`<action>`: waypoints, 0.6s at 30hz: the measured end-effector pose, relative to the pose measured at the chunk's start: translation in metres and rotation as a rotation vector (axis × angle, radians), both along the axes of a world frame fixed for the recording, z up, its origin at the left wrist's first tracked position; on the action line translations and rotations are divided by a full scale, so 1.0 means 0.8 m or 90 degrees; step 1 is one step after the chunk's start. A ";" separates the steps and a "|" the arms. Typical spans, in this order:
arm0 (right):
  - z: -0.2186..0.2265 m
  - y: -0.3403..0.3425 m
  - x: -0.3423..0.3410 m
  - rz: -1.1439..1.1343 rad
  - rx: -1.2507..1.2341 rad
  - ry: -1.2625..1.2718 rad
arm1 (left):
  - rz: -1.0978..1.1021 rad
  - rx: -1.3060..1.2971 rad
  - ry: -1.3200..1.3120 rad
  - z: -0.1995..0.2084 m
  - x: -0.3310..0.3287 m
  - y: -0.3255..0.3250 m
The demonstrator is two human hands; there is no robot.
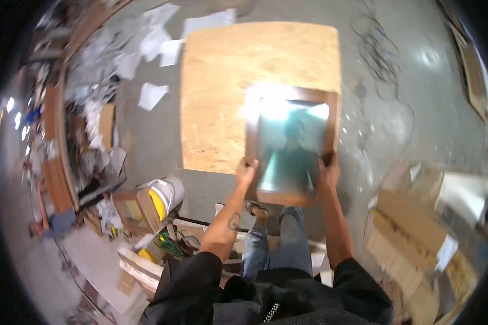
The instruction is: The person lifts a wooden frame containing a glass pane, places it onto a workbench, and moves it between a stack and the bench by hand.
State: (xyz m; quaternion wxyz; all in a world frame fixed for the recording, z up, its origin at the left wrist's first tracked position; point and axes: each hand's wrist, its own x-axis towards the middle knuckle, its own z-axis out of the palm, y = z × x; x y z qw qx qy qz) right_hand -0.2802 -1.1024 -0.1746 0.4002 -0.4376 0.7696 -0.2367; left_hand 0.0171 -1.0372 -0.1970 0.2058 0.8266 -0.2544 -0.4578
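Note:
A brown wooden frame with a glossy, greenish glass pane (293, 146) is held up in front of me, over the near right part of a plywood sheet (217, 97). A dark reflection shows in the pane, and a bright glare hides its upper left corner. My left hand (246, 174) grips the frame's lower left side, thumb toward the front. On the opposite side, my right hand (329, 170) is closed round the frame's lower right edge. The fingers of both hands are partly hidden behind the frame.
White paper sheets (153, 96) lie on the concrete floor at the left. Thin cables (377, 51) snake along the floor at far right. Nearby stand a white bucket (171, 192) at left and cardboard boxes (412, 227) at right. A person (57, 223) is at far left.

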 end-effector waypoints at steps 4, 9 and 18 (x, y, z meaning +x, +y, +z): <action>-0.012 0.043 0.015 0.003 -0.104 -0.208 | -0.010 -0.022 -0.011 0.000 0.009 0.028; -0.072 0.181 -0.005 0.114 -0.081 -0.037 | 0.021 0.049 -0.029 0.022 0.005 0.162; -0.182 0.189 0.029 0.218 0.209 -0.168 | 0.472 -0.017 0.369 0.162 0.083 0.635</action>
